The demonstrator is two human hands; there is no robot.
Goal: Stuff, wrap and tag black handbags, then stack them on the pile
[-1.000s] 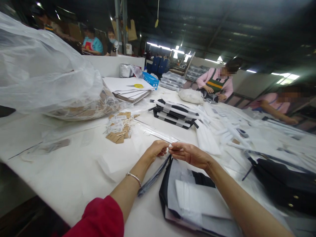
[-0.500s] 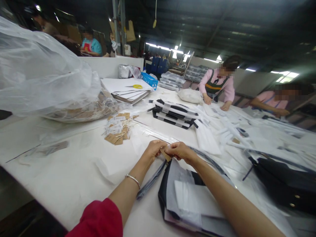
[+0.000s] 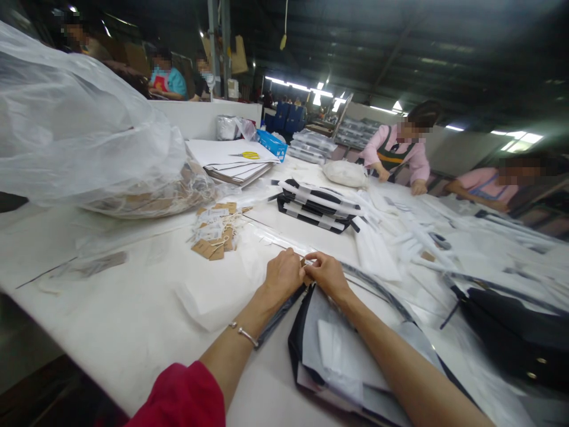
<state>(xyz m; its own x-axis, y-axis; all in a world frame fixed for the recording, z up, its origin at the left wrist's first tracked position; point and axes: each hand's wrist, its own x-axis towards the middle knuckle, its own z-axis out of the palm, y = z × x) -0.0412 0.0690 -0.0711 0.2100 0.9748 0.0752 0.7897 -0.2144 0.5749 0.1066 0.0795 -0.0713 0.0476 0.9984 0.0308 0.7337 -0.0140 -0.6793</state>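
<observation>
A black handbag (image 3: 297,341) covered with pale tissue and clear film lies on the white table in front of me. At its upper left corner, where the wrapped strap (image 3: 281,313) begins, my left hand (image 3: 283,271) and my right hand (image 3: 326,274) meet. Their fingers are pinched on a small brown hang tag (image 3: 306,262), mostly hidden between them. The left hand's back is turned up, so its fingertips are covered. Beyond the left hand lies a loose pile of brown hang tags (image 3: 216,240) with white strings.
A big clear plastic bag (image 3: 84,118) with tags inside stands at left. Behind are white sheets (image 3: 222,151) with yellow snips (image 3: 249,155), a blue box (image 3: 272,145) and stacked black bags (image 3: 317,204). Another black bag (image 3: 502,332) lies right. Two co-workers sit across the table.
My left hand has rolled over, its back now facing up, and covers more of the tag. The right hand stays pinched beside it. The view has shifted slightly.
</observation>
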